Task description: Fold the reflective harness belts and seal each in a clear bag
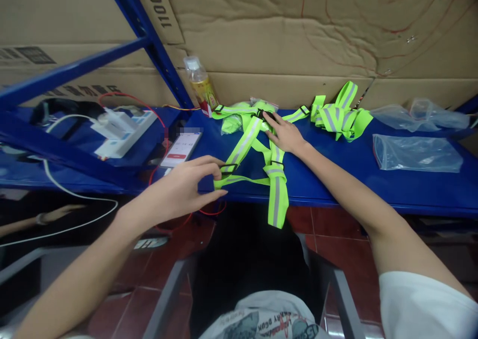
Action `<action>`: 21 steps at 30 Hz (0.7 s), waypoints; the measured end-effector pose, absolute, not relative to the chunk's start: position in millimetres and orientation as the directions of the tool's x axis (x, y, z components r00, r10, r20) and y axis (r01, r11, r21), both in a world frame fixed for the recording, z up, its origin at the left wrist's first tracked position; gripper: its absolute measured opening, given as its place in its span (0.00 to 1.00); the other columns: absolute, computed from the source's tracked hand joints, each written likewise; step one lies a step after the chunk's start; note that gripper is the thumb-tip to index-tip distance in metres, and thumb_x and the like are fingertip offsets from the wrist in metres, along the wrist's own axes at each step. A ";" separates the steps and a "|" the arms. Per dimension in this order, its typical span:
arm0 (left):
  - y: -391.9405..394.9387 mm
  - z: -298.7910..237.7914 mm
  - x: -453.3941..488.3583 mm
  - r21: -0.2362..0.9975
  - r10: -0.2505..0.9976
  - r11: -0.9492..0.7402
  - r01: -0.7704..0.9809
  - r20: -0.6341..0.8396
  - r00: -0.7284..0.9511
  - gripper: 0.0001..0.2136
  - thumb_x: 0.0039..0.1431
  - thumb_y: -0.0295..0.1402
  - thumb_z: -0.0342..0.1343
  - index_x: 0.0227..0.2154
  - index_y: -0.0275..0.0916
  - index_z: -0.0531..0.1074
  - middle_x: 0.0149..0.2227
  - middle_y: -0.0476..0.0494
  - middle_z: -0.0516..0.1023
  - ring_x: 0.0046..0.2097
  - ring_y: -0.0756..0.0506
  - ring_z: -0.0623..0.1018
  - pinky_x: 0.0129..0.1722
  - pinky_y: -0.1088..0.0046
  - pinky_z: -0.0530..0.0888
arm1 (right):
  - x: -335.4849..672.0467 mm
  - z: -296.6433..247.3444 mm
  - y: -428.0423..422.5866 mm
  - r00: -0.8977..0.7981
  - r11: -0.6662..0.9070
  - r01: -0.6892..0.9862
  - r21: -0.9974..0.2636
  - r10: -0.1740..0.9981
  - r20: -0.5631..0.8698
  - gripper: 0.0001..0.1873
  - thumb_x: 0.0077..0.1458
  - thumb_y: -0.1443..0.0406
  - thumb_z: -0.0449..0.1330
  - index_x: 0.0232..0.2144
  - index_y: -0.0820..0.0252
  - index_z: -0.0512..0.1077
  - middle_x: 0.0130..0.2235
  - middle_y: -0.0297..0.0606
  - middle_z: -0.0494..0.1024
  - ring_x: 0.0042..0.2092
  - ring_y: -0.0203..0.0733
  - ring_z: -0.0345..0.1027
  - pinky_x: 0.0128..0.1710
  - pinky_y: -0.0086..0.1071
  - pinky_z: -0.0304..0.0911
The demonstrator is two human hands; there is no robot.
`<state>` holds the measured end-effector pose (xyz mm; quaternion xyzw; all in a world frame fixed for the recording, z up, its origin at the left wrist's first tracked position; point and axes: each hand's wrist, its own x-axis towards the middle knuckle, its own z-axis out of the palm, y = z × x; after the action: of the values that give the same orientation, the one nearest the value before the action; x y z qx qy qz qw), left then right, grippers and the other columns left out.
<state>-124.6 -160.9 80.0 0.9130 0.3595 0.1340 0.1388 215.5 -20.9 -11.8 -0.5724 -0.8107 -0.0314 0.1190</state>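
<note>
A neon yellow reflective vest made of straps point(244, 142) is spread over the blue shelf, with one strap end hanging over the front edge. My right hand point(287, 134) lies on it near the black centre piece, fingers stretched out. At the vest's left side is my left hand point(197, 182), thumb and fingers apart, beside a black slider buckle point(228, 169). Whether the left fingertips touch the strap is hard to see. A second bundle of neon straps point(341, 114) rests to the right of my right hand.
A drink bottle point(200, 86) stands at the back by a blue upright point(164, 45). Left of the vest lie a phone point(181, 147) and a white power strip point(127, 135) with cables. Clear plastic bags point(418, 153) lie at right. Another person's hand point(61, 212) shows at far left.
</note>
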 end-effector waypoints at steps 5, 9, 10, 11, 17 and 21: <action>-177.6 84.3 -134.5 0.387 0.748 -0.660 0.644 0.256 0.612 0.13 0.62 0.39 0.69 0.44 0.40 0.76 0.38 0.48 0.85 0.36 0.45 0.86 0.37 0.70 0.83 | 214.6 -11.9 -22.4 -0.298 0.326 0.941 -0.093 0.926 0.231 0.40 0.75 0.55 0.47 0.82 0.56 0.45 0.80 0.54 0.54 0.69 0.74 0.67 0.64 0.64 0.67; -174.0 87.0 -125.8 0.637 0.813 -0.579 0.509 0.413 0.409 0.16 0.56 0.41 0.75 0.39 0.38 0.78 0.40 0.46 0.85 0.37 0.49 0.84 0.42 0.75 0.85 | 215.0 -13.5 -22.4 -0.304 0.333 0.939 -0.086 0.921 0.245 0.40 0.75 0.55 0.46 0.82 0.56 0.44 0.80 0.53 0.54 0.69 0.71 0.67 0.64 0.62 0.68; -171.1 86.4 -123.1 0.706 0.835 -0.545 0.452 0.410 0.367 0.16 0.56 0.40 0.75 0.37 0.37 0.77 0.38 0.47 0.84 0.35 0.51 0.83 0.39 0.76 0.85 | 215.1 -13.9 -22.2 -0.304 0.333 0.939 -0.082 0.920 0.247 0.40 0.75 0.55 0.46 0.82 0.56 0.44 0.80 0.52 0.54 0.69 0.71 0.67 0.63 0.62 0.68; -168.2 85.5 -120.5 0.763 0.856 -0.509 0.399 0.402 0.325 0.16 0.55 0.39 0.76 0.35 0.37 0.75 0.33 0.48 0.83 0.31 0.52 0.80 0.33 0.79 0.82 | 215.1 -14.2 -21.9 -0.303 0.331 0.940 -0.080 0.920 0.248 0.40 0.75 0.55 0.46 0.82 0.56 0.44 0.80 0.52 0.54 0.69 0.70 0.68 0.64 0.61 0.68; -170.6 78.8 -112.3 0.755 0.845 -0.532 0.382 0.497 0.195 0.18 0.57 0.40 0.75 0.24 0.39 0.70 0.24 0.51 0.74 0.24 0.54 0.70 0.20 0.80 0.68 | 215.1 -15.3 -20.2 -0.291 0.319 0.943 -0.091 0.927 0.238 0.40 0.75 0.54 0.46 0.82 0.55 0.44 0.80 0.50 0.54 0.71 0.70 0.66 0.66 0.61 0.66; -190.4 78.1 -119.8 0.744 0.770 -0.581 0.331 0.371 0.519 0.11 0.58 0.32 0.73 0.39 0.42 0.76 0.42 0.43 0.83 0.43 0.47 0.84 0.43 0.73 0.84 | 215.9 -16.4 -19.7 -0.289 0.324 0.939 -0.112 0.925 0.247 0.40 0.75 0.55 0.47 0.82 0.55 0.44 0.80 0.52 0.54 0.71 0.71 0.65 0.66 0.62 0.65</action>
<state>-119.8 -190.4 78.1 0.8150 0.3378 0.3554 0.3089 215.9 -19.7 -16.4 -0.5809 -0.8024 -0.0271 0.1341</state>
